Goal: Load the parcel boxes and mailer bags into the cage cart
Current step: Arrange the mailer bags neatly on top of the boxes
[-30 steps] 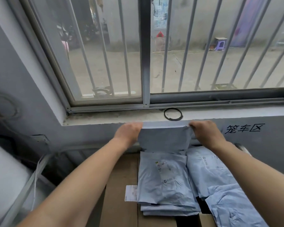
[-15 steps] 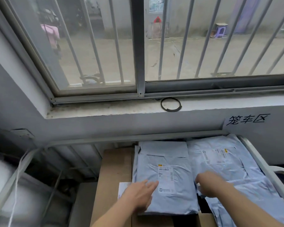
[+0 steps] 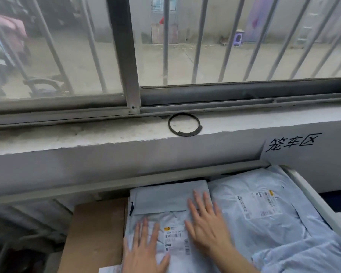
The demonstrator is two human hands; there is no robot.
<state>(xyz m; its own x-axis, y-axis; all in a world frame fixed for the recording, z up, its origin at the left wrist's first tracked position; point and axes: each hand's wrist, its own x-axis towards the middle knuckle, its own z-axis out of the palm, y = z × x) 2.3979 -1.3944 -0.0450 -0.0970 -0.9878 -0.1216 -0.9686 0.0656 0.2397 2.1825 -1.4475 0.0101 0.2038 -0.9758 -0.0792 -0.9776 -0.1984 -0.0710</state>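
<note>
From the head camera, both hands lie flat with fingers spread on a grey bag (image 3: 165, 201). The left hand (image 3: 144, 251) presses its near part and the right hand (image 3: 207, 225) presses its right side; neither grips anything. The bag has a white label (image 3: 175, 239) and sits on a brown box (image 3: 95, 233) inside the cart (image 3: 313, 196). Another bag (image 3: 264, 213) lies just beside it. A black ring (image 3: 184, 124) rests on the sill (image 3: 87, 134).
</note>
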